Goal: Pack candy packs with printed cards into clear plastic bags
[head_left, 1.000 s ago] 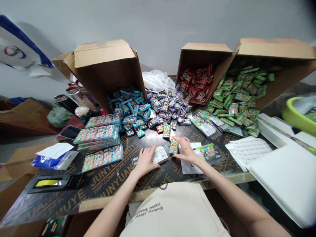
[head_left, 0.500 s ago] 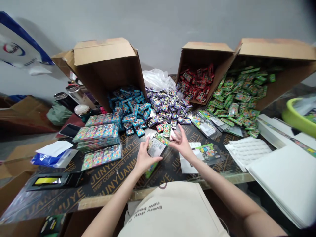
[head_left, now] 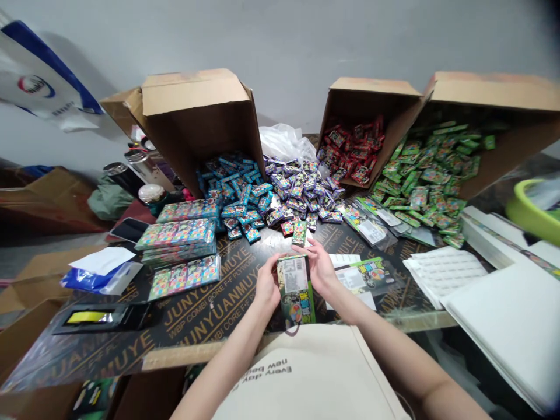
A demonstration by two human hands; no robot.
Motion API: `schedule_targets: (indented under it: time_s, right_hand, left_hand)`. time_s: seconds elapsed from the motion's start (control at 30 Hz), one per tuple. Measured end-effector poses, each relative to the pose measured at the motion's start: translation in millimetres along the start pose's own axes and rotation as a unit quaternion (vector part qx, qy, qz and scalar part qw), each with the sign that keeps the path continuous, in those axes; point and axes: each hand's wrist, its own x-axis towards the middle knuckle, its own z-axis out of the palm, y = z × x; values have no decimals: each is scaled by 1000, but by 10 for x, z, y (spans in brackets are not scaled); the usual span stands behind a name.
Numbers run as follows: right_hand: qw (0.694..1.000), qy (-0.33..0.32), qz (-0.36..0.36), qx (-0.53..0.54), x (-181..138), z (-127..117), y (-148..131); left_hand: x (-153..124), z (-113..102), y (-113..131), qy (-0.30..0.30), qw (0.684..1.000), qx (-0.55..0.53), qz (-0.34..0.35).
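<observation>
Two hands are closed on one clear packet [head_left: 296, 290], held upright above the near edge of the plywood table [head_left: 201, 303]: the left hand [head_left: 267, 286] grips its side at 9 o'clock, the right hand [head_left: 321, 269] at 3 o'clock. At 12 o'clock, blue boxes [head_left: 238, 195] and purple boxes [head_left: 301, 189] are heaped; green boxes [head_left: 431, 175] are spilled at 2 o'clock.

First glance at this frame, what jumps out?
Three tipped cardboard boxes at the back spill heaps of small packets: blue ones from the left box, red ones from the middle, green ones from the right, with a purple heap between. In front, the left hand and right hand hold an upright clear pouch with a green card inside.
</observation>
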Motion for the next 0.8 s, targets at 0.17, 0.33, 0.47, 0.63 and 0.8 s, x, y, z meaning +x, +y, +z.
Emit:
schedule_targets:
  time_s: [0.17,0.33,0.47,0.63,0.8]
  right_hand:
    - [997,-49,61,-22,6,-78,-48]
    - [978,-52,-106,-170,-58,-189,-60]
    - [951,-60,-192,-234,-93,-298,-72]
    - [943,-71,-186,-265,-44,-323,-129]
    - [932,-89,-184,-299,-25,-300,-210]
  left_hand:
    - [78,-26,172,-37,997,64,-7]
    - [52,-43,345,-49,979,174,93]
    - [97,-56,459,-96,920,342,165]
    - [191,-27,509,-148,928,326,103]
    - [170,30,560,-168,904,368,137]
